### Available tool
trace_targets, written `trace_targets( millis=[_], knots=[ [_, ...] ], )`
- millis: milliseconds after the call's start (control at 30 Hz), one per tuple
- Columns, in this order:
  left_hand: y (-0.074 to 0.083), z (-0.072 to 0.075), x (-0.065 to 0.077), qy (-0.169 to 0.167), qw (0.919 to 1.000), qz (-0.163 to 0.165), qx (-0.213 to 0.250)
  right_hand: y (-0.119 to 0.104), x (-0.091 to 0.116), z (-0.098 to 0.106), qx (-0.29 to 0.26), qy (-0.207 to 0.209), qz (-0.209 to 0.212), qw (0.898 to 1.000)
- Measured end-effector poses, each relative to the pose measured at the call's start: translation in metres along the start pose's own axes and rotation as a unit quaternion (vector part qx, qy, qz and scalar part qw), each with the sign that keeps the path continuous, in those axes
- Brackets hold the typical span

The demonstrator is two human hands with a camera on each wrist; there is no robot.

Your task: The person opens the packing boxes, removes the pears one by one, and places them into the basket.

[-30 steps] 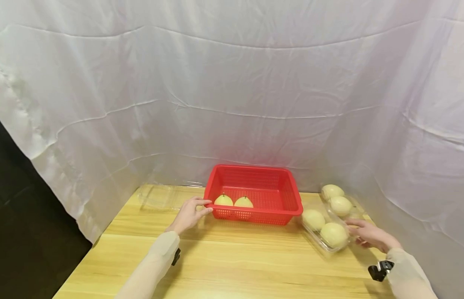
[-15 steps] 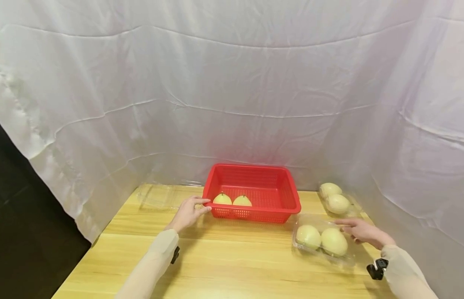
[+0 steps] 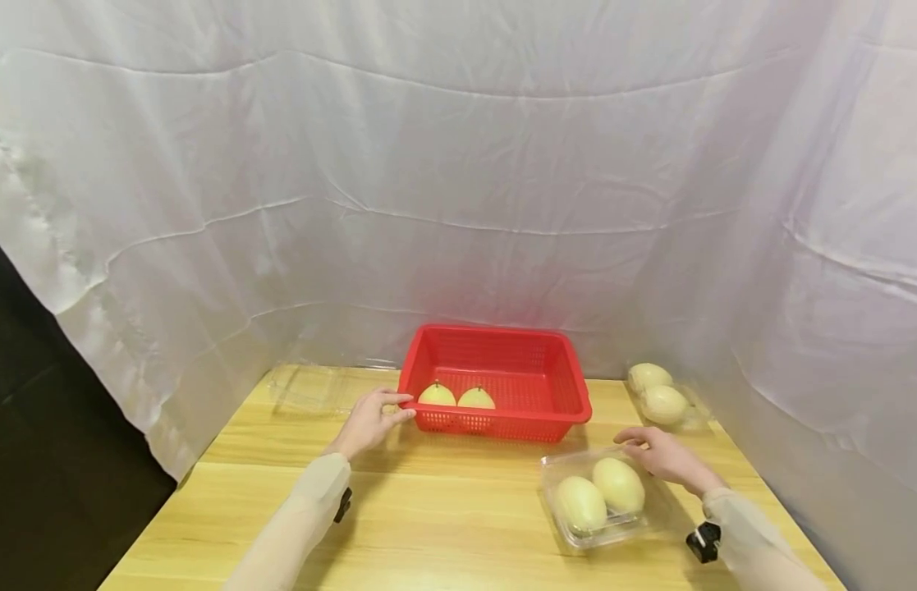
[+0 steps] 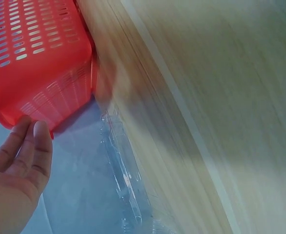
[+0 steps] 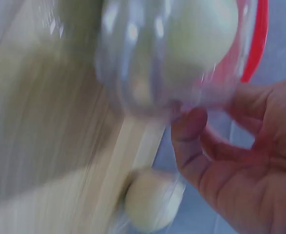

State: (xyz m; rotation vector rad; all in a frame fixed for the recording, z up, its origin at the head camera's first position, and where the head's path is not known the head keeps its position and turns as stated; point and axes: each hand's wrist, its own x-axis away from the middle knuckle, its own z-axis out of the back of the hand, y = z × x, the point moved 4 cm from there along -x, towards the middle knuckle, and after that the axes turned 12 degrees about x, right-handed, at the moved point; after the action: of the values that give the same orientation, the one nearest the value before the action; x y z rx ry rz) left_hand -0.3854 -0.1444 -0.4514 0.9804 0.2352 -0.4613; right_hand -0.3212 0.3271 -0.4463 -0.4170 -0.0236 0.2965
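Hold the clear plastic clamshell [image 3: 587,538] level so its pears [image 3: 618,486] don't shift: right hand [image 3: 668,460] pinches only its edge, left hand [image 3: 368,422] pinches the red plastic basket [image 3: 532,427] at the rim.

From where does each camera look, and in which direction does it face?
Head: on the person's head, facing forward and down at table and basket; left hand, right hand and sleeves show.
Left wrist: on that wrist, facing the basket's side; the left hand shows at left.
Right wrist: on that wrist, facing the blurred fruit box; the right hand shows at right.
Shared: head and right wrist both show the fruit box.
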Motion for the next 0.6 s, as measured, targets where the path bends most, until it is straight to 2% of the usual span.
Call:
trace_targets(
  millis=[133,200,267,433,500,600],
  knots=[
    [-0.002,0.001,0.001,0.001,1.0,-0.006,0.0,-0.021,-0.003,-0.005,0.076,0.044,0.021,0.996],
    [-0.003,0.0,0.001,0.003,1.0,-0.007,0.001,-0.032,-0.001,-0.007,0.116,0.049,0.043,0.991],
    [-0.003,0.0,0.002,0.006,1.0,-0.007,-0.001,-0.043,0.002,-0.008,0.142,0.036,0.053,0.988],
    [0.0,0.001,0.002,0.011,0.9999,-0.001,-0.007,-0.064,0.014,-0.011,0.134,-0.028,0.032,0.99],
    [0.0,0.001,0.002,0.011,0.9999,0.0,-0.007,-0.069,0.016,-0.014,0.124,-0.033,0.028,0.991],
    [0.001,0.001,0.002,0.011,0.9999,-0.003,-0.008,-0.076,0.015,-0.019,0.115,-0.015,0.048,0.992]
  ],
)
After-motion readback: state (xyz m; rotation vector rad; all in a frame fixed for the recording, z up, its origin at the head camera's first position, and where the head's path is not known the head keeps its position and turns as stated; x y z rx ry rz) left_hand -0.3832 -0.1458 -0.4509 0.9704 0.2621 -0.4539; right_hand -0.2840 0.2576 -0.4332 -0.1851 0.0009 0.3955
